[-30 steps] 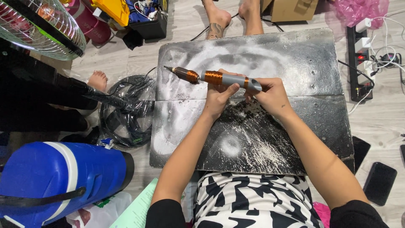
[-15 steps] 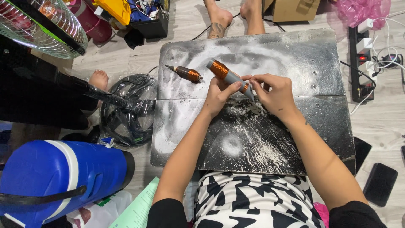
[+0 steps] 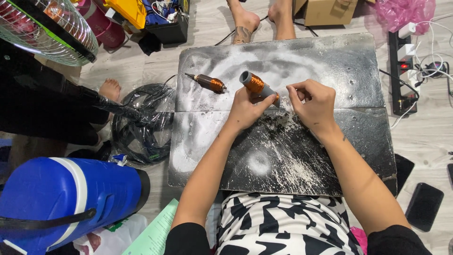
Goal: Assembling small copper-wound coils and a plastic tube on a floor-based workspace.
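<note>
My left hand [image 3: 247,107] grips a grey cylinder wound with copper wire [image 3: 256,85], tilted up with its open end toward the upper left. My right hand [image 3: 314,104] is just to its right, fingers curled at the cylinder's lower end; what they pinch is too small to tell. A second copper-wound piece with a thin shaft [image 3: 206,82] lies loose on the board, left of the held one. Both hands work over a dark, dusty white-streaked board [image 3: 330,61] on the floor.
A fan grille [image 3: 45,30] stands upper left, a blue cooler [image 3: 66,203] lower left, a black fan guard [image 3: 141,125] beside the board. A power strip [image 3: 403,71] lies right, phones [image 3: 423,205] lower right. Another person's feet [image 3: 245,21] rest beyond the board.
One long copper-wound part has come apart in two. The shaft end now lies on the board at left, and my left hand has tilted the remaining cylinder upward.
</note>
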